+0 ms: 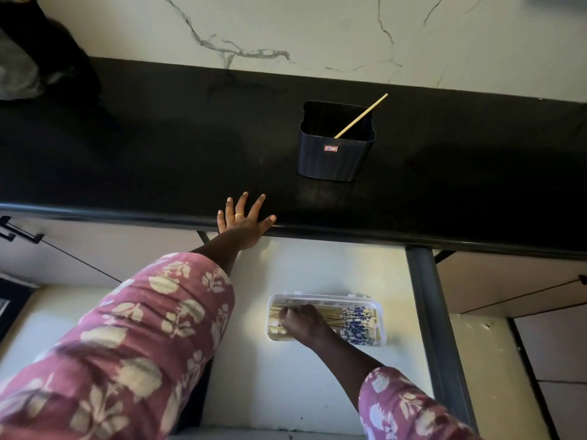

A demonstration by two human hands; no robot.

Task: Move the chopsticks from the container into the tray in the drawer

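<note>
A dark square container [335, 157] stands on the black counter [158, 160]. One pale wooden chopstick [362, 115] leans out of its back right corner. Below, in the open drawer [317, 376], sits a white tray [382, 325] filled with several chopsticks [355, 322] that have blue-patterned ends. My right hand [303, 322] is down in the tray with curled fingers pinching chopsticks at their left ends. My left hand [244, 222] rests flat on the counter's front edge, fingers spread, a ring on one finger.
A dark bag or cloth [41, 58] lies at the counter's far left. The marble wall [317, 27] rises behind the counter. The drawer's grey side rail [435, 328] runs along its right. Cabinet fronts with a black handle [19, 233] flank the drawer.
</note>
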